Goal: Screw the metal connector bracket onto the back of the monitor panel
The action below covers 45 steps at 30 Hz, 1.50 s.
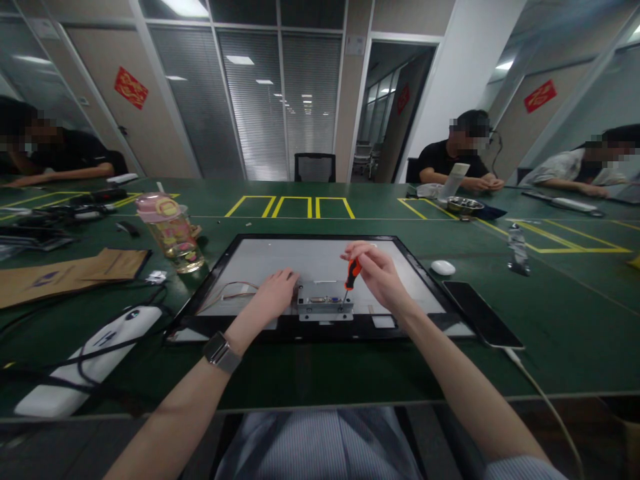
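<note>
A flat display panel (255, 257) with a black frame and a grey back lies on the table in front of me. Near its front edge sits a metal bracket (320, 293) with a row of video ports along its face. My left hand (273, 295) is at the bracket's left end, fingers bent against it; its fingertips are partly hidden. My right hand (381, 272) holds a screwdriver (353, 272) by its orange and black handle. The shaft points down, its tip at the bracket's right end. Thin wires (235, 291) lie on the panel left of my left hand.
Left stand a pink-lidded bottle (170, 233), a brown paper envelope (65, 275) and a white power strip (95, 357) with black cables. Right lie a phone (480, 313) on a charging cable and a white earbud case (443, 267). Several people sit across the green table (310, 373).
</note>
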Motion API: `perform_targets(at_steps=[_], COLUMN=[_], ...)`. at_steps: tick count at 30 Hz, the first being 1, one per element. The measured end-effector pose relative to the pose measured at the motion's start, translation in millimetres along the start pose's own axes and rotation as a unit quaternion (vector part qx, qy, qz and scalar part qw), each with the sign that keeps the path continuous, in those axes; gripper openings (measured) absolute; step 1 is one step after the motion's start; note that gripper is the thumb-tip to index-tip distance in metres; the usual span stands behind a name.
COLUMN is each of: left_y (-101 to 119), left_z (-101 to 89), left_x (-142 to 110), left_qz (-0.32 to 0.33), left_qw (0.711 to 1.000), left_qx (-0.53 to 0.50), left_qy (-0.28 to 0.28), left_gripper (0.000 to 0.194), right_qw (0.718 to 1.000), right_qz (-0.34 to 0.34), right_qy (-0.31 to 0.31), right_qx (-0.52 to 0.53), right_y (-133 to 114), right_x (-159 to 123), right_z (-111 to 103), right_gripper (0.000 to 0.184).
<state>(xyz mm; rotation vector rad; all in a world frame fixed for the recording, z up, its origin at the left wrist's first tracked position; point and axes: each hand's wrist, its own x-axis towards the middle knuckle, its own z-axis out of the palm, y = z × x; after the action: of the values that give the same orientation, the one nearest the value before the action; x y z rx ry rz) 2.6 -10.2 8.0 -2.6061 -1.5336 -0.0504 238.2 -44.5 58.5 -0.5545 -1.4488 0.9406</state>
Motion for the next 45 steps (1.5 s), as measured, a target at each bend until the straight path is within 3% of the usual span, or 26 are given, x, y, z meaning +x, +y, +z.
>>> perform_targets(at_steps=[6, 12, 16, 19, 23, 26, 29, 32, 40, 42, 45], left_y=[1, 2, 0, -2, -3, -3, -2, -1, -1, -1, -1], left_z=[-1.5, -1.4, 1.1, 3.1, 5.6, 6.6, 5.2, 2.8, 4.2, 4.2, 3.4], left_x=[0, 0, -1, 0, 1, 1, 1, 0, 2, 1, 0], left_qz=[-0.002, -0.003, 0.003, 0.004, 0.009, 0.006, 0.003, 0.002, 0.005, 0.004, 0.004], left_qw=[1.000, 1.000, 1.000, 1.000, 1.000, 1.000, 1.000, 1.000, 1.000, 1.000, 1.000], left_qx=[0.002, 0.007, 0.007, 0.006, 0.006, 0.004, 0.006, 0.008, 0.006, 0.003, 0.005], left_qy=[-0.004, -0.003, 0.005, 0.009, 0.008, 0.009, 0.008, 0.007, 0.007, 0.006, 0.008], left_gripper=[0.042, 0.041, 0.041, 0.041, 0.041, 0.041, 0.042, 0.041, 0.041, 0.040, 0.041], right_qw=[0.999, 0.991, 0.992, 0.993, 0.994, 0.990, 0.991, 0.993, 0.982, 0.983, 0.988], right_qz=[0.002, 0.014, -0.020, -0.014, 0.010, 0.004, -0.009, 0.003, 0.039, 0.035, 0.012], right_qy=[-0.019, -0.118, -0.066, -0.025, -0.067, -0.100, -0.068, -0.046, -0.174, -0.158, -0.083], right_qx=[-0.043, -0.063, -0.110, -0.111, -0.087, -0.098, -0.116, -0.107, -0.069, -0.092, -0.130], right_y=[1, -10, -11, -7, -7, -8, -7, -8, -17, -16, -11], right_x=[1, 5, 6, 5, 6, 7, 7, 7, 8, 8, 8], right_z=[-11, -21, -21, -22, -27, -28, -27, -26, -31, -31, -30], right_gripper=[0.014, 0.022, 0.009, 0.010, 0.021, 0.018, 0.012, 0.020, 0.029, 0.027, 0.018])
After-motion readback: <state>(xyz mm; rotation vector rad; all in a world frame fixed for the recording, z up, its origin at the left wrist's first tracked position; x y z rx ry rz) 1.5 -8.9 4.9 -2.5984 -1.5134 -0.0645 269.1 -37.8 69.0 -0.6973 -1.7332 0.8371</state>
